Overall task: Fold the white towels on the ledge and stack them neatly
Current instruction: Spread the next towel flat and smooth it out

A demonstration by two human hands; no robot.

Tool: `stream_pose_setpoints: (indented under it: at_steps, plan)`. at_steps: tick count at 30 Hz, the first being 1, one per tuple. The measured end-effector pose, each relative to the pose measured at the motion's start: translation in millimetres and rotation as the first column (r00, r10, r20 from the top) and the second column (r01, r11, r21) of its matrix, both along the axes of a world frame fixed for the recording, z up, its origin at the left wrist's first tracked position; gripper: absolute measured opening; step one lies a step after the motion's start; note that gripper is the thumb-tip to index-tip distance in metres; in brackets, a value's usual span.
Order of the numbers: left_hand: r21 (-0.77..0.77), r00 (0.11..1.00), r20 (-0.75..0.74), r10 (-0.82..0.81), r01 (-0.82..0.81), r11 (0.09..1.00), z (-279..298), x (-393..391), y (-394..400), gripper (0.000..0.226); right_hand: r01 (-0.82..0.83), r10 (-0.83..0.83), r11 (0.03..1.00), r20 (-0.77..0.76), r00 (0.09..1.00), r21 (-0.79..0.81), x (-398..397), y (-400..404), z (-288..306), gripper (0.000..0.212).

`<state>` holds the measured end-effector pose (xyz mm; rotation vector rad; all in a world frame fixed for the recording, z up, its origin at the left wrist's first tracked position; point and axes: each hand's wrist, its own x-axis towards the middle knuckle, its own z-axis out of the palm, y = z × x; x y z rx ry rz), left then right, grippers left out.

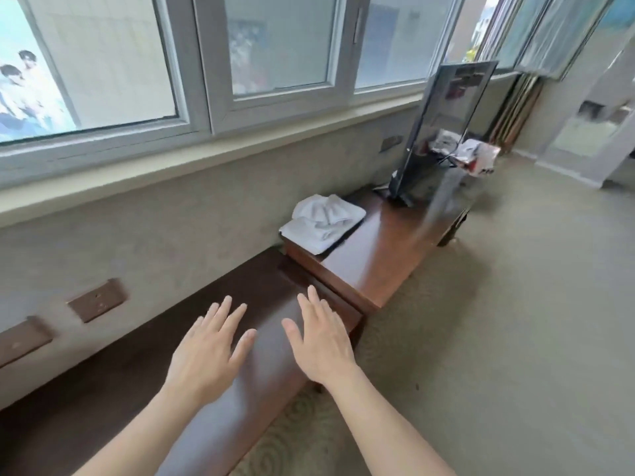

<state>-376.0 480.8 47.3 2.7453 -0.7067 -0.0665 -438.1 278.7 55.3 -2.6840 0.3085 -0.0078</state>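
Observation:
A crumpled heap of white towels (324,219) lies on the near left corner of a raised reddish wooden cabinet top (385,249), against the wall under the window. Both of my hands are stretched out, palms down and fingers straight, over the lower dark wooden ledge (147,365). My left hand (209,348) and my right hand (321,341) are side by side and hold nothing. They are well short of the towels, which lie beyond them and to the right.
A flat screen (443,128) stands tilted on the far end of the cabinet, with red and white packets (477,156) behind it. Beige carpet (498,338) covers the floor to the right. Brown wall plates (98,300) sit above the ledge at left.

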Motion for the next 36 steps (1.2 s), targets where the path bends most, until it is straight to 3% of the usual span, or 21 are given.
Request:
stream_pose_setpoints:
  at_steps: [4,9,17,26,28,30,34,36]
  plan:
    - [-0.021,0.999,0.024,-0.044,0.044,0.999,16,19,-60,0.113,0.046,-0.046,0.999,0.032,0.998,-0.007,10,-55,19,0.068]
    - [-0.052,0.998,0.024,-0.054,0.055,0.997,13,67,-122,0.117,0.062,-0.061,0.998,0.055,0.997,-0.017,46,-102,27,0.097]
    - [-0.116,0.999,-0.037,-0.004,0.000,0.993,-6,179,-218,0.121,0.069,-0.071,0.993,-0.023,0.997,-0.093,137,-186,28,0.097]
    - [-0.011,0.994,-0.112,-0.019,0.017,1.000,-15,277,-297,0.090,0.054,-0.066,0.991,-0.093,0.993,-0.120,227,-263,14,0.094]
    - [0.024,0.988,-0.152,-0.001,0.004,1.000,-20,294,-311,0.072,0.032,-0.044,0.993,-0.098,0.994,-0.115,247,-278,7,0.082]
    - [0.033,0.979,-0.201,0.031,-0.025,0.999,-27,310,-326,0.067,0.003,-0.012,0.996,-0.099,0.995,-0.091,268,-293,-4,0.073]
    - [0.071,0.971,-0.216,0.106,-0.093,0.993,-42,342,-353,0.062,-0.108,0.102,0.993,-0.112,0.988,-0.055,318,-321,-26,0.101]
    - [0.082,0.956,-0.241,0.170,-0.154,0.985,-48,357,-365,0.062,-0.166,0.161,0.986,-0.126,0.979,-0.029,342,-336,-37,0.104]
